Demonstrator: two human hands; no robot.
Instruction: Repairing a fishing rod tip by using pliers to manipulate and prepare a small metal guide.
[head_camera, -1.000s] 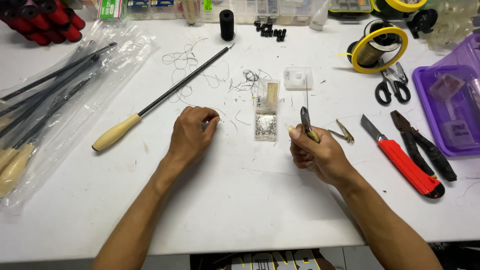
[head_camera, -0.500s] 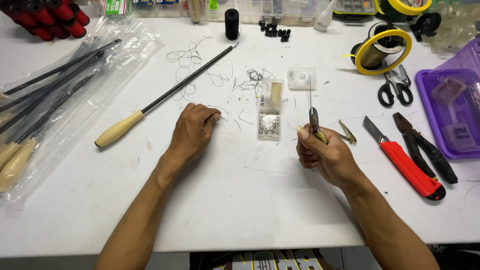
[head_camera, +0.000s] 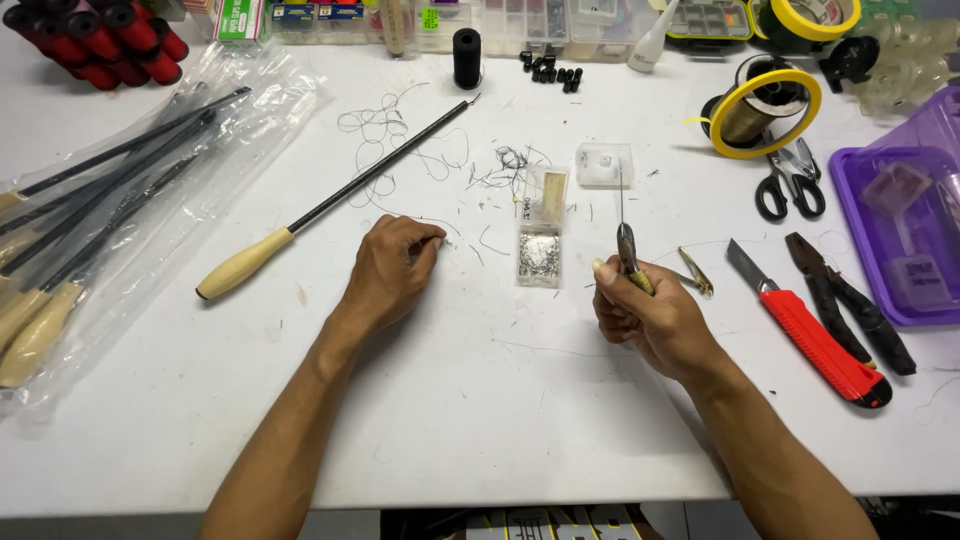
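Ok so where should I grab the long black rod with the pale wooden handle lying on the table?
Grip the long black rod by its pale wooden handle, coming from above. The handle is the thick rounded end, lies flat and clear nearest the left hand; the shaft is thin.

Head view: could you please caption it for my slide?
Right hand grips a needle tool; left hand pinches thread on table.

My right hand (head_camera: 655, 318) has drawn slightly away from the small clear packet (head_camera: 540, 258), tilting its thin metal tool (head_camera: 627, 248) more upright; my left hand (head_camera: 392, 270) has edged toward that packet.
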